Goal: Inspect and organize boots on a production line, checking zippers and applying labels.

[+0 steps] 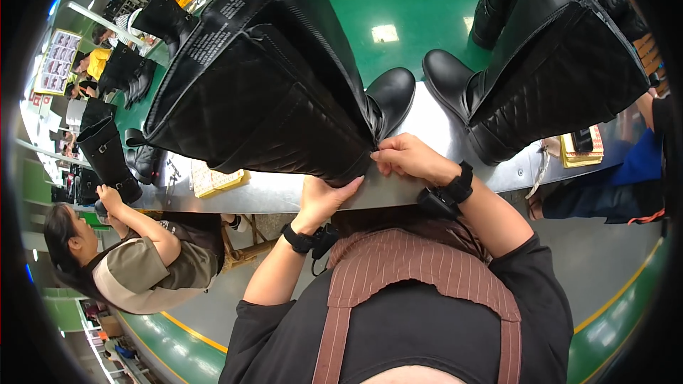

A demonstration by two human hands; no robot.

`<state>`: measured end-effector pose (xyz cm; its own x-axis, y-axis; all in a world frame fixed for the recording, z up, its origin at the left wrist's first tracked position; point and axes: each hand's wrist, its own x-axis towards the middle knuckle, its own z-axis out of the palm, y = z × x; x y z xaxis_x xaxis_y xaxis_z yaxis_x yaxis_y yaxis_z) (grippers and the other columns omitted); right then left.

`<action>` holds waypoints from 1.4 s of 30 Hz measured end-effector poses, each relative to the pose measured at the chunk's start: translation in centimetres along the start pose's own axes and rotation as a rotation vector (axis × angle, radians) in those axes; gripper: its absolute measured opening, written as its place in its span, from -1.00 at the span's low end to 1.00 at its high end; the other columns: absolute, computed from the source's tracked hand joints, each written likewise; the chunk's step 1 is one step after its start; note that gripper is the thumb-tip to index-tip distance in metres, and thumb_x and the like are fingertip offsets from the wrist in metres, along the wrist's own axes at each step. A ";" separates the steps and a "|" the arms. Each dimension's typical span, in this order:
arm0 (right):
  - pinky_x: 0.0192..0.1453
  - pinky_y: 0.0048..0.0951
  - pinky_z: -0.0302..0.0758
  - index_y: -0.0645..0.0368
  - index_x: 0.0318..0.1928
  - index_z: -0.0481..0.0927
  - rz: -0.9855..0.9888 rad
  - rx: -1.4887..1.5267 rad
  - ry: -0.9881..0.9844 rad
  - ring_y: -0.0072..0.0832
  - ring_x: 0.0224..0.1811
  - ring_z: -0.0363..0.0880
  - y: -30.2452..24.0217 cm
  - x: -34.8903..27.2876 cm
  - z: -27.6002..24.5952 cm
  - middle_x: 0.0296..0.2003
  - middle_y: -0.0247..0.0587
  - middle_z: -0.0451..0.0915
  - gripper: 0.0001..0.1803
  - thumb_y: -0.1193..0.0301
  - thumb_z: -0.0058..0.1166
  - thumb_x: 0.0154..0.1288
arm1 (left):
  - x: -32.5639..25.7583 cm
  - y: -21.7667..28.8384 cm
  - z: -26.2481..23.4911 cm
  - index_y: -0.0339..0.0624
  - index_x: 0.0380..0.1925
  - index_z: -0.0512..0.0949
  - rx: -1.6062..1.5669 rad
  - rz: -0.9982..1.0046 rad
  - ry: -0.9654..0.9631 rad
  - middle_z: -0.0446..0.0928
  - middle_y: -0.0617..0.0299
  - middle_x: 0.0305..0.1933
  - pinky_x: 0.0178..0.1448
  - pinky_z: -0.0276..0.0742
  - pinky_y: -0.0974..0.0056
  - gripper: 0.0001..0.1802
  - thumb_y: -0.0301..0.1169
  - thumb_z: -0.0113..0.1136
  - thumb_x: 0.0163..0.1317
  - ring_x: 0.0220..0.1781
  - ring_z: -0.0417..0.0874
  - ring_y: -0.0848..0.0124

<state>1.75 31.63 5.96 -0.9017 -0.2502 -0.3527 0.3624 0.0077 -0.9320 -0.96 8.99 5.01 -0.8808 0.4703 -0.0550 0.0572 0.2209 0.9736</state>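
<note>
A tall black quilted boot [263,110] stands in front of me, its shaft tilted left and gaping along an unfastened side zipper. My left hand [324,200] cups the boot low at the ankle and heel, thumb stretched along it and the other fingers partly hidden. At the lower end of the zipper, my right hand [405,156] is closed in a pinch; the fingertips cover the zipper pull. A second black boot [548,82], also unzipped, stands to the right, apart from both hands.
Both boots stand on a metal worktable [441,117]. Yellow pads lie left [217,179] and right [580,149]. At left a co-worker [146,256] handles another black boot [108,156]. More boots [128,75] stand farther off, and another person's blue clothing [605,178] shows at right.
</note>
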 end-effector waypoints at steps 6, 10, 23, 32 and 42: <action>-0.47 -0.63 0.35 0.15 -0.49 0.58 -0.163 0.079 0.073 -0.72 -0.59 0.41 -0.9 -1.1 1.9 -0.53 -0.42 0.57 -0.66 0.27 0.04 0.44 | -0.1 0.6 -0.1 -0.34 0.03 0.57 -0.064 0.059 0.036 0.64 0.18 0.00 0.12 0.59 0.30 -0.50 -0.60 0.47 0.03 0.01 0.66 0.42; -0.43 -0.62 0.42 0.18 -0.47 0.59 -0.204 0.055 0.097 -0.69 -0.56 0.48 -1.6 -1.7 1.9 -0.51 -0.39 0.60 -0.65 0.27 0.03 0.45 | -0.4 0.8 0.4 -0.33 0.03 0.57 -0.162 0.029 0.046 0.65 0.19 -0.01 0.11 0.59 0.31 -0.49 -0.60 0.47 0.02 0.00 0.67 0.42; -0.40 -0.61 0.42 0.22 -0.45 0.56 -0.119 0.460 -0.118 -0.63 -0.57 0.50 -1.5 -1.1 1.4 -0.50 -0.30 0.60 -0.68 0.33 0.02 0.46 | -0.3 1.3 -0.1 -0.32 -0.06 0.60 0.076 0.039 0.065 0.67 0.18 -0.13 0.05 0.59 0.29 -0.56 -0.53 0.47 0.00 -0.06 0.68 0.42; -0.42 -0.62 0.44 0.25 -0.39 0.60 -0.502 0.217 -0.102 -0.68 -0.55 0.54 -11.6 -5.8 2.2 -0.49 -0.36 0.61 -0.66 0.29 0.02 0.50 | -0.3 1.5 -0.3 -0.27 -0.05 0.54 0.179 0.089 0.026 0.64 0.23 -0.13 0.05 0.58 0.28 -0.48 -0.42 0.52 -0.05 -0.05 0.66 0.40; -0.43 -0.59 0.46 0.28 -0.39 0.60 -0.497 0.156 -0.086 -0.66 -0.53 0.55 -15.9 -7.3 3.1 -0.48 -0.34 0.62 -0.68 0.32 0.01 0.47 | -1.1 2.3 0.3 -0.38 -0.04 0.60 0.168 0.084 0.109 0.70 0.09 -0.14 0.06 0.61 0.25 -0.51 -0.42 0.48 0.01 -0.08 0.72 0.34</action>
<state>3.32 30.36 23.66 -0.9534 -0.2659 0.1428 -0.0669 -0.2750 -0.9591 0.26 9.24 7.21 -0.9149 0.3995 0.0583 0.2021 0.3283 0.9227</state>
